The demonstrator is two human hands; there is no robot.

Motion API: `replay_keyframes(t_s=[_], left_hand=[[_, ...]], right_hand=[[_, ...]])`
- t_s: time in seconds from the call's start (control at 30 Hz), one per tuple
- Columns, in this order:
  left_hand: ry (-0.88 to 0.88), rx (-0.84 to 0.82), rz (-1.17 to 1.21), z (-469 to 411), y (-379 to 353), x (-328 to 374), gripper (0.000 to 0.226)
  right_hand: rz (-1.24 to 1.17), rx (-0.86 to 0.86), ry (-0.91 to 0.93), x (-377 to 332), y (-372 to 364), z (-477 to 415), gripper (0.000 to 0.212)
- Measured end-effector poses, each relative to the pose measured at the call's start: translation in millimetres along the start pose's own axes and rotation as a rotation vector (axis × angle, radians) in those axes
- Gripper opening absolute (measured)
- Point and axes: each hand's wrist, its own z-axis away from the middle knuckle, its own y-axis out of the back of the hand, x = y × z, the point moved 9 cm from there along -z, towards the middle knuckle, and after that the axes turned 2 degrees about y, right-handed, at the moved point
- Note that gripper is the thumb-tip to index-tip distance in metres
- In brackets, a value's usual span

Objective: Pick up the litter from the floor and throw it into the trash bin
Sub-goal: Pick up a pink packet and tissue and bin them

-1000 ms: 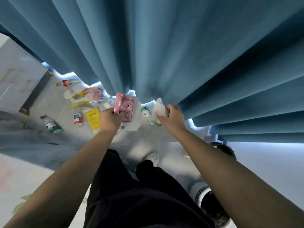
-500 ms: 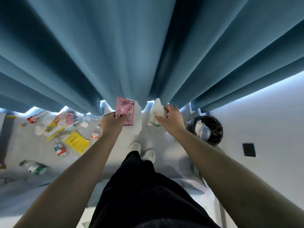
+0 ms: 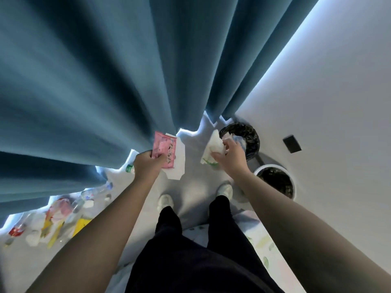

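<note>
— Plenty of litter (image 3: 53,220) is left on the floor (image 3: 190,187) at the lower left of the frame: bottles, a yellow packet, wrappers, all strewn along the foot of the blue curtain (image 3: 105,81). Why is it untouched?

— Both hands are full, I'd judge. The left hand (image 3: 148,163), at centre, is closed on a pink packet (image 3: 165,152) with a white sheet (image 3: 178,163) behind it, thumb on top, so the flat pieces stay stacked.

— And further right?

— The right hand (image 3: 230,155) is clenched on a crumpled white wrapper (image 3: 212,149), held out just at the rim of the black-lined trash bin (image 3: 250,136), probably for a straight drop. A white pot (image 3: 275,182) stands just below the bin in the frame.
</note>
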Motion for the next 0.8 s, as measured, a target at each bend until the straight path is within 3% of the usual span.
replay_keyframes(t_s=[0.17, 0.33, 0.6, 0.8], left_hand=[[0.016, -0.026, -0.061, -2, -96, 36, 0.030], [-0.024, -0.111, -0.199, -29, -190, 61, 0.023], [-0.025, -0.294, -0.252, -145, -376, 41, 0.023], [-0.169, -0.452, -0.398, -226, -531, 12, 0.013]], right_hand=[[0.017, -0.010, -0.061, 83, 63, -40, 0.036], [0.052, -0.031, -0.161, 170, 81, -98, 0.035], [0.050, -0.014, -0.314, 312, 28, -222, 0.033], [0.081, 0.006, -0.348, 409, -29, -304, 0.035]])
